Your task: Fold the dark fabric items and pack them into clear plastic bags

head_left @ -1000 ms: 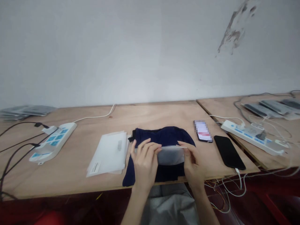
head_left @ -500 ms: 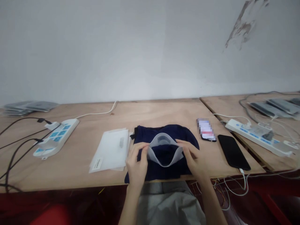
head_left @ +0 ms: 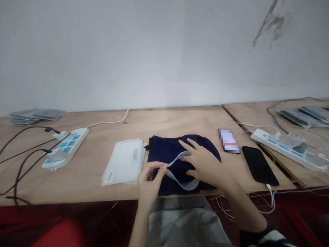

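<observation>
A translucent plastic bag (head_left: 189, 186) has its mouth gaping over a folded navy cloth (head_left: 164, 147) at the table's front edge. My left hand (head_left: 150, 178) pinches the left corner of the bag's mouth between thumb and fingers. Above the right side of the mouth lies my right hand (head_left: 205, 164), its fingers spread; the thumb and a finger reach into the opening. Dark navy shows through the mouth, and I cannot tell whether cloth is inside the bag. Just left of the cloth rests a stack of flat translucent bags (head_left: 124, 163) with a small white label.
Two phones, one lit (head_left: 229, 141) and one dark (head_left: 259, 166), lie to the right. A white power strip (head_left: 282, 147) stands beyond them, another power strip (head_left: 66, 147) with black cables at left. Grey packets (head_left: 38, 115) lie far left, others (head_left: 305, 116) far right.
My right hand has let go of the bag's right edge and moved over its mouth, fingers now spread. My left hand keeps its pinch. The mouth has tilted and narrowed toward the left.
</observation>
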{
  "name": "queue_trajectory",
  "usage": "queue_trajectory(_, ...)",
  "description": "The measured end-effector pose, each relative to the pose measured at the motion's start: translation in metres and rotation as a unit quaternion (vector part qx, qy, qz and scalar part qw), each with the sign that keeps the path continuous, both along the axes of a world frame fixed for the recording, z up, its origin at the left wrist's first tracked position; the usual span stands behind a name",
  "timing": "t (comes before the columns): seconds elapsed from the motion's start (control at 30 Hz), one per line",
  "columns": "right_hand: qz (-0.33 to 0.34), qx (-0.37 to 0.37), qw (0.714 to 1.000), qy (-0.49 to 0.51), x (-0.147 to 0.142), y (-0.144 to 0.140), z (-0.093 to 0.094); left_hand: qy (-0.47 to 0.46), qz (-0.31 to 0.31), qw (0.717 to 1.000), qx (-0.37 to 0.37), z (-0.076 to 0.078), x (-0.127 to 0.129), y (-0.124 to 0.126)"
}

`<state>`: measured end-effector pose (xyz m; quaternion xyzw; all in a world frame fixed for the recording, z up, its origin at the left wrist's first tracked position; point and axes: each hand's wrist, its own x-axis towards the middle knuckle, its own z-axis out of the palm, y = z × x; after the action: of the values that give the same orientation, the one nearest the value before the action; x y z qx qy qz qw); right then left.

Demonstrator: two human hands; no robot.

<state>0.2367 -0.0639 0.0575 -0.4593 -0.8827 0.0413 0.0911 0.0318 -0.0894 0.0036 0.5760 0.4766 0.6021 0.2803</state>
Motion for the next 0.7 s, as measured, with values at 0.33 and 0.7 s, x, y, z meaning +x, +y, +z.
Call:
queue_trajectory(0.33, -0.034, -0.070, 0.972, 0.223, 0.024, 0.019, 0.020, 0.009, 0.186, 0.981, 0.060, -0.005, 0.010, 0.004)
queue_trajectory(0.7, -0.106, -0.236, 0.798, 0.544, 0.012, -0.001, -0.032, -0.218, -0.056, 0.937, -0.266, -0.010, 0.030, 0.002)
